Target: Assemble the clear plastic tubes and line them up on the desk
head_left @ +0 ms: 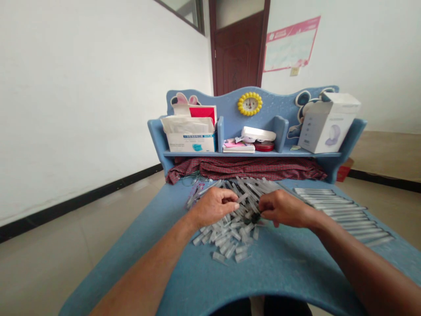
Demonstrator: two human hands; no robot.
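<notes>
"One blue counter carries all this?"

"Yes, and one blue shelf unit stands along its far side. One checked cloth lies bunched beneath the shelf."

"Boxes?"

"Two big ones on the shelf: a white box at the right, a mask box at the left."

"Now the two hands."

"The left grip has thumb and forefinger close together, a clear piece right at their tips. Whether it is clamped on that piece, I can't tell. The right grip is curled, fingers bunched by something dark; blur hides whether anything is pinched."

"And beside them?"

"One row of slender tubes on the counter to the right, roughly a dozen; they blur together, so no firm count."

"Smallest last?"

"The clear pieces, one heap mid-counter, under and between the hands. Dozens, overlapping too much to count."

"Which step is this?"

"I'd judge it's handling single pieces over the heap. The next move seems to call for a fine pinch from each hand, kept near together, without scattering the loose pieces nearest the person."
</notes>
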